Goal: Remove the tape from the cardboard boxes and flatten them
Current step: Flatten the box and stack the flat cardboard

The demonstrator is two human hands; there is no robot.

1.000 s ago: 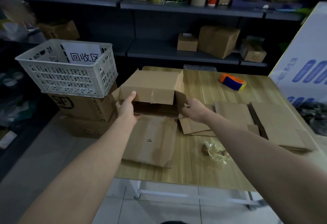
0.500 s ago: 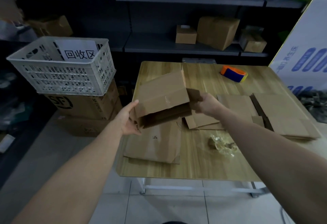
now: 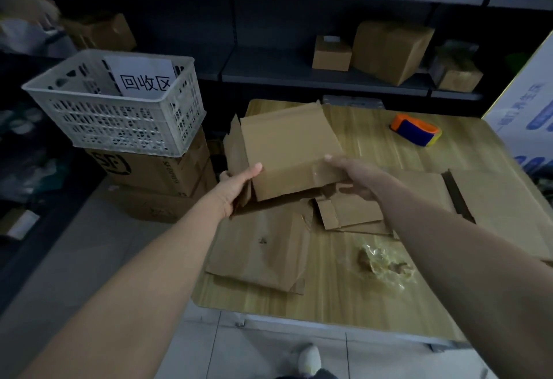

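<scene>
I hold a brown cardboard box (image 3: 287,148) above the left part of the wooden table (image 3: 374,139). It is nearly collapsed flat and tilted, with its flaps sticking out at the left. My left hand (image 3: 236,184) grips its lower left corner, thumb on top. My right hand (image 3: 347,175) holds its lower right edge, thumb on a strip of clear tape there. Flattened cardboard (image 3: 263,250) lies on the table just below. More flattened boxes (image 3: 493,199) lie at the right. A crumpled wad of removed tape (image 3: 383,265) sits near the front.
An orange and blue tape dispenser (image 3: 416,130) lies at the table's far right. A white plastic crate (image 3: 119,109) with a paper label stands on stacked boxes (image 3: 155,172) left of the table. Dark shelves behind carry several boxes (image 3: 389,49). A big white carton (image 3: 526,115) stands at the right.
The box was open and upright between my hands; it has been pressed nearly flat and tilted. The view has dropped toward the table.
</scene>
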